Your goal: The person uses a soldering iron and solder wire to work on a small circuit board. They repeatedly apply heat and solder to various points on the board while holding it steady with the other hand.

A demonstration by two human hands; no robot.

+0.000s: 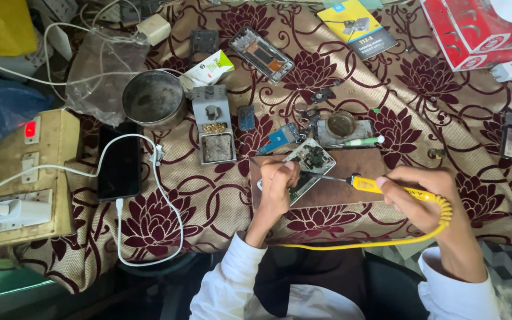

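Closed around the yellow soldering iron, my right hand kept its grip, tip meeting the opened phone on the brown board. Left hand pinned that phone there.

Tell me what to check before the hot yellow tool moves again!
1. Right hand has a full grip on the yellow soldering iron: ok.
2. Left hand steadies the opened phone on the brown board: ok.
3. Iron tip is clear of the left fingers: cannot tell, they look very close.
4. Yellow coiled cord lies free, not snagged on anything: ok.
5. Iron stand sits within reach on the cloth: ok.
6. Tip is hot enough: cannot tell.
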